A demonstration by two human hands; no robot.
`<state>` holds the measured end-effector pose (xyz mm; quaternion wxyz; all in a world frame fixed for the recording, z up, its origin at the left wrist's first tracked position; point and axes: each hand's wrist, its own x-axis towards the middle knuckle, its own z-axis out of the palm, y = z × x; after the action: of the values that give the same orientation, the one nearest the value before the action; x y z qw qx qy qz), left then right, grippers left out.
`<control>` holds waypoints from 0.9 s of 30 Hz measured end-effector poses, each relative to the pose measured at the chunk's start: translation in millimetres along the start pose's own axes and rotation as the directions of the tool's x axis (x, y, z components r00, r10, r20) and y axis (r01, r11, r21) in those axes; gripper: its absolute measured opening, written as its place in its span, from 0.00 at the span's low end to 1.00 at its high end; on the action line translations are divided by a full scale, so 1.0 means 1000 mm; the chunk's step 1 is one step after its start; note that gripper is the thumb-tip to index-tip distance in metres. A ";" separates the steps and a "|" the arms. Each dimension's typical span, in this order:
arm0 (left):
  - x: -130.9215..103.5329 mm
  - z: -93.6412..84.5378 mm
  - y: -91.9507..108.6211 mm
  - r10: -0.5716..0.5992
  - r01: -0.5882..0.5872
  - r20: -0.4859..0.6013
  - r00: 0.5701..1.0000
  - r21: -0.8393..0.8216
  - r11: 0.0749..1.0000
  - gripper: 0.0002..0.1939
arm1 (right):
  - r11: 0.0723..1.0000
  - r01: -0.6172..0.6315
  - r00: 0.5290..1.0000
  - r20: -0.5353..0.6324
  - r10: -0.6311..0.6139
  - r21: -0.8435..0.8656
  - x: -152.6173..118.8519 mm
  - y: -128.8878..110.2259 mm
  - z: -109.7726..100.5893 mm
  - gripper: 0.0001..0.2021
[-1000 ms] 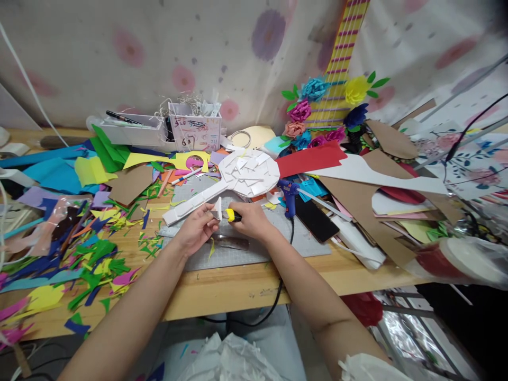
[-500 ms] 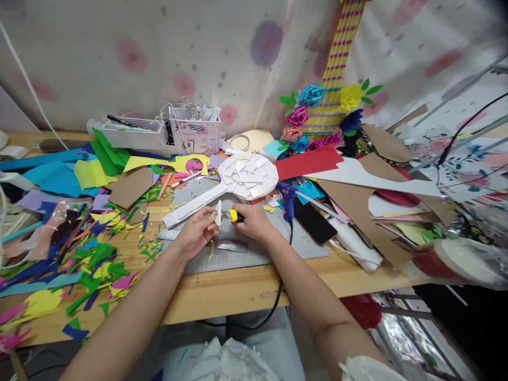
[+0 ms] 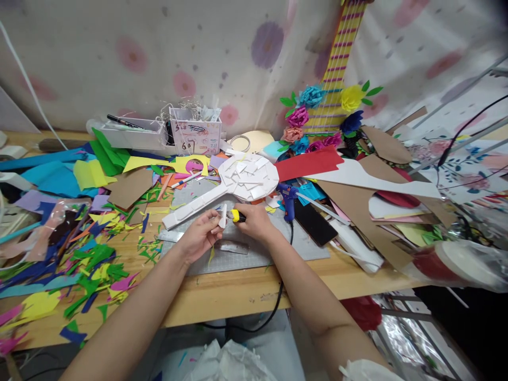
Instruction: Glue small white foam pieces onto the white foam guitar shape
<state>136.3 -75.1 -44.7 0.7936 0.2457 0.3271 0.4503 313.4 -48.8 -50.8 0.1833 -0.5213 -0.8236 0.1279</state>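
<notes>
My left hand (image 3: 201, 235) pinches a small white board piece (image 3: 223, 216) between thumb and fingers. My right hand (image 3: 256, 222) is wrapped round a yellow and black utility knife (image 3: 237, 216), its front end close against the white piece. Whether the blade touches the piece is too small to tell. Just beyond both hands lies a white instrument-shaped form (image 3: 249, 177) with a round body covered in overlapping white scraps and a long neck pointing left. Under the hands is a grey cutting mat (image 3: 286, 251), with a metal ruler (image 3: 232, 246) on it.
To the right are a blue glue gun (image 3: 289, 200) with its cord, a black phone (image 3: 315, 221) and stacked cardboard (image 3: 359, 222). Coloured paper scraps (image 3: 95, 259) cover the left side. Behind stand a white box (image 3: 196, 136) and a yellow paper-flowered guitar (image 3: 337, 69).
The white piece has turned and shifted slightly right in my left hand. My right hand with the utility knife has barely moved.
</notes>
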 end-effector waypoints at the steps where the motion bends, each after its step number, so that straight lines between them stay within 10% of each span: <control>1: -0.001 0.000 0.001 -0.003 0.003 0.002 1.000 -0.003 1.000 0.13 | 1.000 -0.010 1.000 0.000 0.010 -0.006 0.000 0.002 0.000 0.07; 15: 0.001 -0.015 0.012 0.090 -0.055 -0.076 0.993 0.379 0.924 0.12 | 0.974 -0.171 0.983 0.043 0.179 -0.148 -0.001 0.012 -0.006 0.09; 21: 0.005 -0.032 0.026 0.377 -0.167 -0.045 0.925 0.844 0.510 0.10 | 0.982 -0.101 0.991 0.072 0.114 -0.156 -0.006 0.013 0.001 0.17; 27: 0.012 -0.040 0.059 0.393 -0.122 0.056 0.918 0.982 0.145 0.13 | 0.997 -0.006 0.999 0.044 0.010 -0.075 -0.021 0.019 -0.014 0.17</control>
<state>79.0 -32.5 -34.4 0.3268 0.6927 0.5719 0.2939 343.3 -58.8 -49.3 0.1448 -0.5282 -0.8295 0.1093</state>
